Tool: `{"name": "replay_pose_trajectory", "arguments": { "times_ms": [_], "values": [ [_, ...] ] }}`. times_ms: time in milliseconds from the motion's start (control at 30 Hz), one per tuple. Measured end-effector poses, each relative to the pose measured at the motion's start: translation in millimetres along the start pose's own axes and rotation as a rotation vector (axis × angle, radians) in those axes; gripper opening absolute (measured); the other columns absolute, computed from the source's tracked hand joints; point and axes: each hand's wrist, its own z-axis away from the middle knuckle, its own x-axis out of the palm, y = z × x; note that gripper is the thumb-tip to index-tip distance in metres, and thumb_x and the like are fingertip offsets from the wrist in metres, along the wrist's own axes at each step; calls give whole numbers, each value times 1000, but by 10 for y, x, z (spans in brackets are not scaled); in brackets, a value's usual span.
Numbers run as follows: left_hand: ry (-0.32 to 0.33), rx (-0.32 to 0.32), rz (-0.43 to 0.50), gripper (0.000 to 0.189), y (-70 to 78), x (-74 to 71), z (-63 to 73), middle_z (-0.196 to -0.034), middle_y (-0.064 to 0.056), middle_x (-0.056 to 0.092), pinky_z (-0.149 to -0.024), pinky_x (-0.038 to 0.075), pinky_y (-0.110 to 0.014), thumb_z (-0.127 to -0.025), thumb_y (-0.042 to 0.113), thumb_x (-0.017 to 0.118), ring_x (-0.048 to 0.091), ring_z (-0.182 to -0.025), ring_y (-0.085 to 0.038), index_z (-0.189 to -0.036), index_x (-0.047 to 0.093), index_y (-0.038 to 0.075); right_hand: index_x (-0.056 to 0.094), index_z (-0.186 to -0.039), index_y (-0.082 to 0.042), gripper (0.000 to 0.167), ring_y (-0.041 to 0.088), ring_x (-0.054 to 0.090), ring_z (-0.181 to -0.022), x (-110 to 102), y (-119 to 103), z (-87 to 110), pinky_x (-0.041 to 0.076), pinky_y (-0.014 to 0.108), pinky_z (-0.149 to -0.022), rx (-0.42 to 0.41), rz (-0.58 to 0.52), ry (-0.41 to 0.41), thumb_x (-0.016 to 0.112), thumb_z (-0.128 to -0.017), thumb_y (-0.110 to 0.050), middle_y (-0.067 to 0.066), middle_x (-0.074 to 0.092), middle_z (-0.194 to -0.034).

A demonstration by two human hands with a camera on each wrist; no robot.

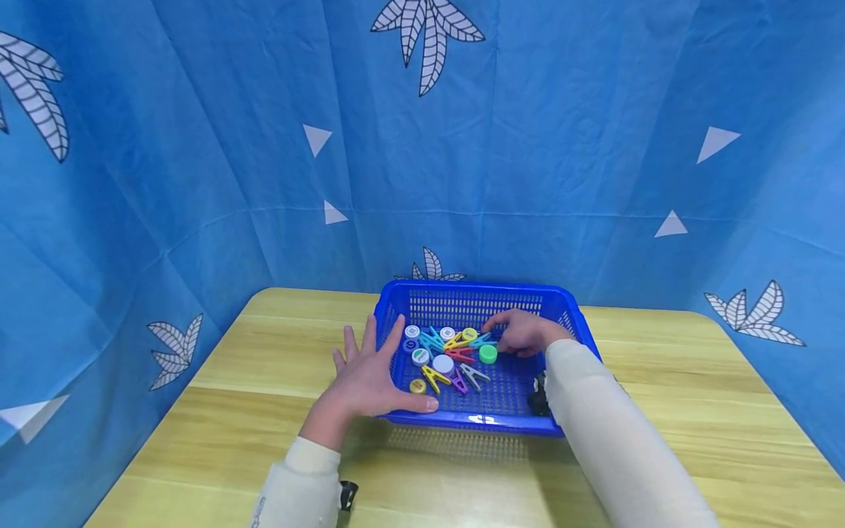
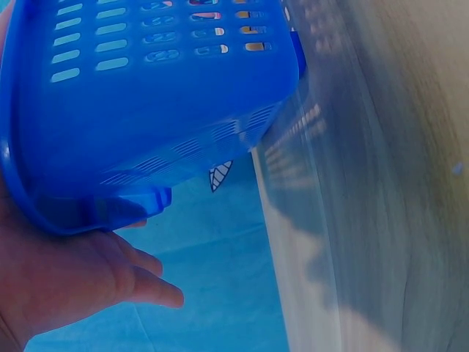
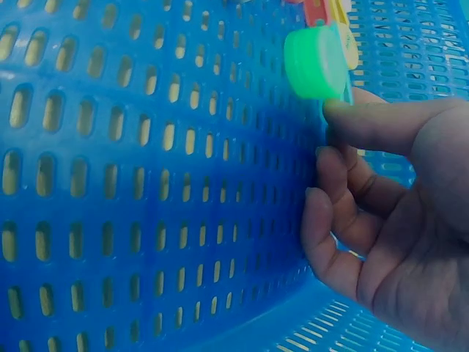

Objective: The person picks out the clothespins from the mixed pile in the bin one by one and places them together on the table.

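my left hand splays its fingers at a slotted plastic basket's rim; inside, my right hand curls beside a round green cap, fingertips partly hidden; whether it pinches the blue clip, i cannot tell.

The right sleeve is covering the front right corner of the blue plastic basket. Both it and the left sleeve are running off the head view's bottom edge, the lettering appearing too small to read. In the right wrist view, the right hand and green bottle cap are hiding most of the light-blue clothespin, leaving any grip unclear.
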Motion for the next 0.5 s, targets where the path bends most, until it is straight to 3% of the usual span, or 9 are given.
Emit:
{"name": "replay_pose_trajectory", "arguments": {
  "times_ms": [333, 500],
  "values": [
    [7, -2, 10, 140, 12, -10, 1, -165, -17, -11, -105, -8, -74, -52, 79, 80, -27, -140, -49, -161, 6, 34, 69, -108, -14, 23, 23, 56, -81, -2, 6, -16, 52, 35, -65, -25, 62, 37, 75, -88, -4, 6, 61, -97],
    [3, -5, 17, 138, 12, -8, 14, -165, -17, -12, -106, -9, -74, -54, 76, 82, -28, -140, -49, -161, 6, 34, 67, -112, -13, 23, 22, 54, -79, 5, -3, 7, 52, 36, -67, -35, 53, 18, 74, -91, -9, 5, 57, -85]
  ]
}}
